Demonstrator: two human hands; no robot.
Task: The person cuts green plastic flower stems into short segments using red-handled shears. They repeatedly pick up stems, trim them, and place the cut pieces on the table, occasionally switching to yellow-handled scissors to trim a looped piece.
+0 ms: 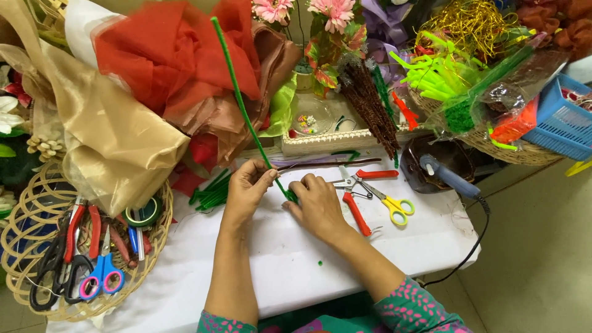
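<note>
My left hand (250,188) pinches a long green pipe cleaner (237,92) near its lower part; the stem rises up and left past red fabric. My right hand (317,203) grips the bottom end of the same pipe cleaner, fingers closed around a small green twist (291,196), just above the white tabletop (296,246). Both hands sit close together at the middle of the table.
Red-handled pliers (357,213) and yellow-handled scissors (394,206) lie right of my hands. A blue glue gun (447,176) rests in a dark dish. A wicker basket (24,216) at left holds scissors, pliers and tape. Gold fabric (111,142), green stems (213,191), flowers crowd the back.
</note>
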